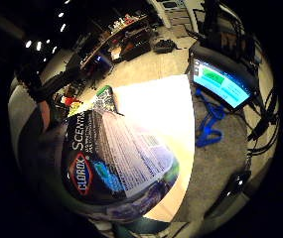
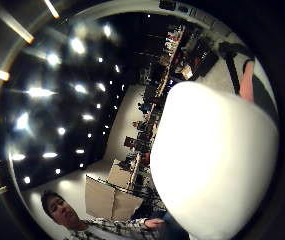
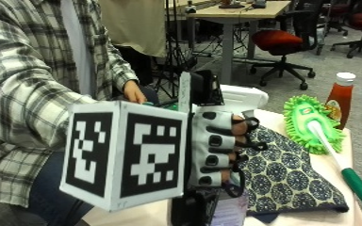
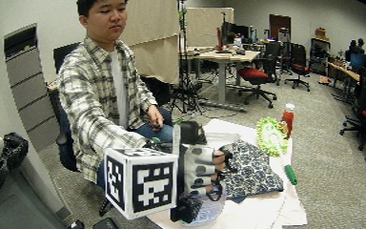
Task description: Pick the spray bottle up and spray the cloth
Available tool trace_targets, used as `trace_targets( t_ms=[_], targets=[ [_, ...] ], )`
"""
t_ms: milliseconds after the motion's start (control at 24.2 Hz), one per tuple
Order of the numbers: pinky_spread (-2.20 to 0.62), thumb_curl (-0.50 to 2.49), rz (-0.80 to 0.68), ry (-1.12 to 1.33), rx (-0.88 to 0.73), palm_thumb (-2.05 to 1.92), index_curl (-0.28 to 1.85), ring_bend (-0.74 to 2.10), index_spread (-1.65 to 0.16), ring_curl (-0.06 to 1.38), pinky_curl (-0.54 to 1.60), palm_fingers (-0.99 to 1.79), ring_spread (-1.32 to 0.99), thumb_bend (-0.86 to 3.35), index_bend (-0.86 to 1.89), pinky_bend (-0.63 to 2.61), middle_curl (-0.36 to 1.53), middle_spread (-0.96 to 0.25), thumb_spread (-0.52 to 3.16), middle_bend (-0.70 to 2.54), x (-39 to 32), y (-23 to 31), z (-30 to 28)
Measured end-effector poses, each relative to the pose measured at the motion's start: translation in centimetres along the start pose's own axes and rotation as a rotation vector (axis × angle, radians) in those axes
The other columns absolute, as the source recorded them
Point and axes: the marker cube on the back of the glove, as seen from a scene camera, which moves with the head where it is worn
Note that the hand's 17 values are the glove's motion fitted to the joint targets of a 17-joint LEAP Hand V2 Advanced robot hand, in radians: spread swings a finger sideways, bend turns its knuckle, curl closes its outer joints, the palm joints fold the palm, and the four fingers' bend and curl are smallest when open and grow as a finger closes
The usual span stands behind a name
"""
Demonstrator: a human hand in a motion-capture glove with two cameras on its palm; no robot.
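Bottle in hand, nozzle toward cloth

Gloved right hand (image 3: 218, 150) raised above the near edge of the pale table (image 3: 350, 141), fingers (image 3: 213, 140) curled round the neck of a white plastic spray bottle with a Clorox label (image 1: 118, 163). White trigger head (image 3: 243, 96) showing above the glove, label-wrapped body hanging below the palm. Long axis close to upright, perhaps tipped a little. Bare left hand (image 3: 134, 92) resting farther back, nowhere near bottle or cloth. Just right of the gloved hand, spread flat on the table: dark blue cloth with a pale medallion print (image 3: 287, 174), its near edge close beside the knuckles. Head seems turned that way, so spray path probably short and direct; exact aim not clear. Trigger finger hidden, so no telling whether already squeezed. Farther right, past the cloth: lime-green fluffy duster with a green handle (image 3: 313, 125), then a red sauce bottle with a white cap (image 3: 340, 96).
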Motion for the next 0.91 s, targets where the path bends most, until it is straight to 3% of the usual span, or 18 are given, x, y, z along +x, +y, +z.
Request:
trace_targets(
  t_ms=[911],
  targets=[
    [-0.17, 0.75, -0.170, 0.403, -0.424, 1.03, 0.57, 0.65, -0.28, 0.49, 0.43, 1.34, -0.21, -0.03, 0.31, 0.37, 0.51, -0.19, 0.15, 0.51, -8.3, 1.5, 4.6]
  ],
)
